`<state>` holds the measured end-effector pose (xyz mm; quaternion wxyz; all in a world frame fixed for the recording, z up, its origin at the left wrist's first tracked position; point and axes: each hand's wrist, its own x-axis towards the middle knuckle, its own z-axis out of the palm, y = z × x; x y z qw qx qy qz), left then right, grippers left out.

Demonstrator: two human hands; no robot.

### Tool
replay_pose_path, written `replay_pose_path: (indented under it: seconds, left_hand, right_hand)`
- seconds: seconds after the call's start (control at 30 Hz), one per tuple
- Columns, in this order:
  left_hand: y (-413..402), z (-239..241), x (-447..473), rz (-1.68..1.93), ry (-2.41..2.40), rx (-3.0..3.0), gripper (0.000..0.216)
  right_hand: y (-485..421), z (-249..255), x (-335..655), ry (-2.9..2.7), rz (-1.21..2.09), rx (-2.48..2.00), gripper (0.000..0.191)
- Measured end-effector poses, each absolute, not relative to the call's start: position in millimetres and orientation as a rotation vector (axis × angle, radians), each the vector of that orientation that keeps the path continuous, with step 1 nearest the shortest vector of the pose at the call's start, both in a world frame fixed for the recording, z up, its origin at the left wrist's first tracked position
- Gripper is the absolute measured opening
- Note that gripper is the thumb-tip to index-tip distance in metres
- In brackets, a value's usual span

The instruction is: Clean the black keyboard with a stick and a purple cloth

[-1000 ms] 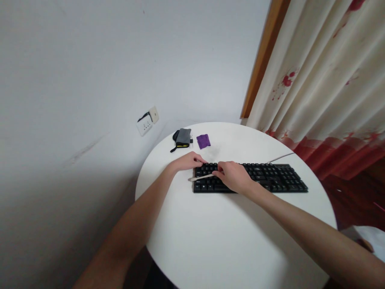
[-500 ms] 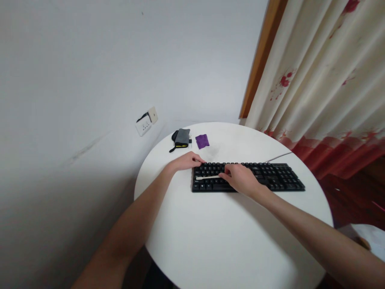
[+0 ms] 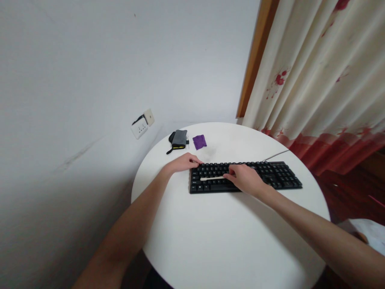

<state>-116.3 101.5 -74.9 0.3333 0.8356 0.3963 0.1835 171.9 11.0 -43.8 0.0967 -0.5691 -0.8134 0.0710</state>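
A black keyboard [image 3: 270,175] lies across the round white table [image 3: 228,237]. My left hand [image 3: 183,162] rests curled on the keyboard's top left corner, fingers pressed against its edge. My right hand [image 3: 245,179] is closed in a pinch on a thin pale stick-like tool [image 3: 212,178], which lies flat along a row of keys and points left.
A grey and black pouch [image 3: 178,139] and a small purple cloth [image 3: 199,141] lie at the table's far edge near the wall. A wall socket [image 3: 140,125] is on the left. The keyboard's cable [image 3: 275,154] runs right toward a cream and red curtain [image 3: 315,92].
My right hand has drawn the pale tool to the right along the key row; its tip no longer overhangs the keyboard's left edge. The left hand stays in place.
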Motion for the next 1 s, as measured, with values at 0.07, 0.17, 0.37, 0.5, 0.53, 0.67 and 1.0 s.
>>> replay_pose_path:
  seconds: [0.07,0.17,0.37,0.5,0.53,0.67,1.0]
  left_hand:
    - [101.4,-75.0,-116.1,0.479,1.034,2.184,0.032]
    - [100.5,-74.2,-115.5,0.477,1.048,2.173,0.032]
    - [99.1,-70.5,-114.4,0.467,1.062,2.180,0.030]
    - [97.0,-66.9,-112.4,0.459,1.061,2.190,0.030]
    - [96.2,-65.9,-111.7,0.457,1.063,2.190,0.030]
    - [93.5,-62.1,-109.4,0.449,1.077,2.167,0.030]
    - [96.7,-63.9,-110.8,0.453,1.061,2.152,0.029]
  right_hand:
    - [10.2,-44.8,192.6,-2.384,0.217,-1.723,0.029]
    - [9.1,-44.9,221.5,-2.350,0.215,-1.786,0.031]
    - [10.1,-40.7,258.9,-2.317,0.191,-1.847,0.031]
    - [12.5,-39.7,262.5,-2.318,0.209,-1.823,0.031]
    - [13.4,-40.0,260.8,-2.322,0.212,-1.812,0.031]
    - [17.3,-41.3,243.5,-2.346,0.198,-1.764,0.031]
    - [18.5,-36.3,185.3,-2.456,0.195,-1.671,0.031]
